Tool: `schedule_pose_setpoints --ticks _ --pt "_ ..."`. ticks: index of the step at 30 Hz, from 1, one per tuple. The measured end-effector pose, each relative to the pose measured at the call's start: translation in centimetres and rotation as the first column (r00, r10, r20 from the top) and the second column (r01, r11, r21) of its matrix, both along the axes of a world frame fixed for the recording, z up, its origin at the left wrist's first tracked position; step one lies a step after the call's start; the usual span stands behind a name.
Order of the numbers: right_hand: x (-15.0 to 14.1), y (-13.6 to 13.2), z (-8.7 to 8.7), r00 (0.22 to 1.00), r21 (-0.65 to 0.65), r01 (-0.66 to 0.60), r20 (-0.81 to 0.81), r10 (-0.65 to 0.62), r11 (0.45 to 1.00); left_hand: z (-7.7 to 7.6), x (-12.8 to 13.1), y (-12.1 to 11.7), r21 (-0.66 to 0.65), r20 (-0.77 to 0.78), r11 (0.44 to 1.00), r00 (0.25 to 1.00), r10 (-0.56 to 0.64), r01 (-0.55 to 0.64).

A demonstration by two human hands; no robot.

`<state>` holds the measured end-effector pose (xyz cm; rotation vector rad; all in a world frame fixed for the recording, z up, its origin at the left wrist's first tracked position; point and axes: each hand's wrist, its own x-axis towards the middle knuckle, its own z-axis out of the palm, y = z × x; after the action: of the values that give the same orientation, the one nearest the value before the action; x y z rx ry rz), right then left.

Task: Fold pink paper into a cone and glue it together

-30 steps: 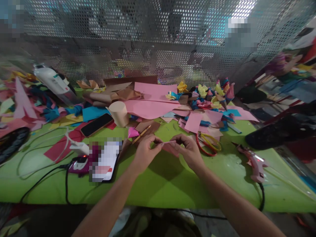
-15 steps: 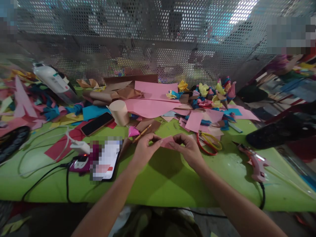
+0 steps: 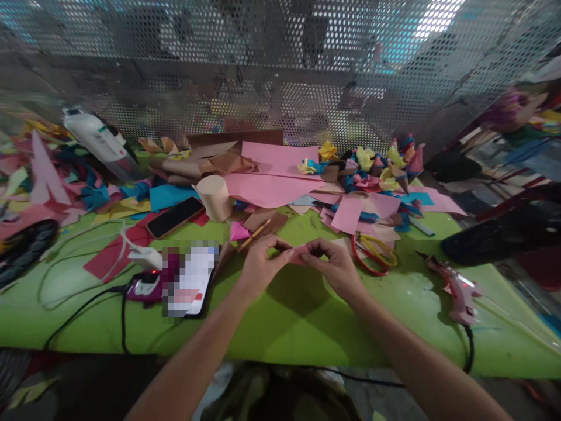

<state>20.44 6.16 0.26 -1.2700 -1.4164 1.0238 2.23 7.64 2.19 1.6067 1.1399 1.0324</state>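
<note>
A small piece of pink paper [image 3: 299, 252] is pinched between my two hands, above the green table [image 3: 302, 333]. My left hand [image 3: 265, 261] grips its left end between thumb and fingers. At its right end, my right hand [image 3: 332, 263] holds it the same way. The paper looks narrow, perhaps folded or rolled, and the fingers cover both ends. Just right of my right hand lie scissors [image 3: 372, 257] with red and yellow handles. A pencil [image 3: 255, 234] and a small bright pink packet [image 3: 239, 231] lie beyond my left hand.
A pink glue gun [image 3: 462, 295] with a cord lies at the right, near a dark bottle [image 3: 491, 231]. Left are a lit phone [image 3: 193, 280], a dark phone [image 3: 175, 217] and a purple power strip [image 3: 146, 287]. Behind stand a paper tube [image 3: 214, 199] and coloured paper scraps [image 3: 272, 190].
The pink paper shows as a narrower strip between my fingers, and my hands have come slightly closer together. The whole view has shifted a little; the table's things have stayed put.
</note>
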Motion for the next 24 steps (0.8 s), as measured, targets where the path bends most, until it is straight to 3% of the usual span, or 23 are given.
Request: schedule_pose_setpoints --ticks 19,24 --pt "-0.41 -0.28 -0.08 0.999 0.008 -0.028 0.038 0.028 1.000 0.26 0.10 -0.34 0.041 -0.009 0.999 1.000 0.027 -0.026" --pt "-0.53 -0.35 -0.01 0.996 0.024 -0.065 0.058 0.063 0.998 -0.08 0.29 -0.30 0.125 -0.058 0.992 0.998 0.018 -0.010"
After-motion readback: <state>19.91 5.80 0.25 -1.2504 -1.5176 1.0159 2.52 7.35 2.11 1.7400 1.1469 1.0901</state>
